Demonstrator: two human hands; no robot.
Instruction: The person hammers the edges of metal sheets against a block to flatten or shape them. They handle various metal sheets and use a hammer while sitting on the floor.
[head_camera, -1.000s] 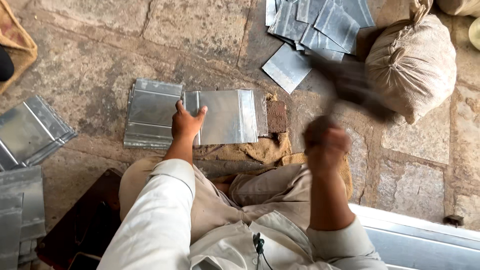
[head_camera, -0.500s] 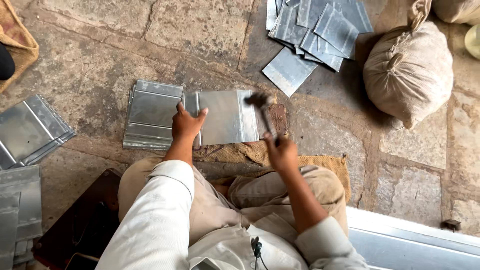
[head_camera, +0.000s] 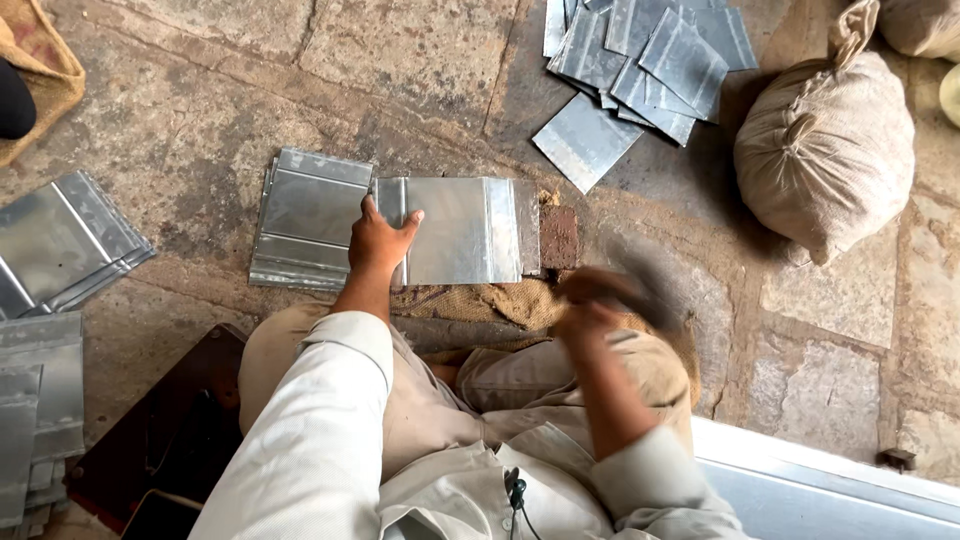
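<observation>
Centre frame: left hand (head_camera: 380, 238), fingers spread, pins a metal sheet (head_camera: 455, 230) on the floor; right hand (head_camera: 590, 300) clenches a blurred hammer (head_camera: 645, 285). Folded sheets (head_camera: 310, 215) stacked left; flat sheets (head_camera: 640, 60) wait upper right.

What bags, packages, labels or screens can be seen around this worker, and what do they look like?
Tied sack: upper right on the stone floor, bulging, beige cloth, knotted at the top.
Burlap bag: upper left corner, brown, coarse weave, only partly in view.
Labels, signs, screens: none visible.

Left hand (head_camera: 381, 238) flat (fingers spread), right hand (head_camera: 590, 305) fisted, blurred
</observation>
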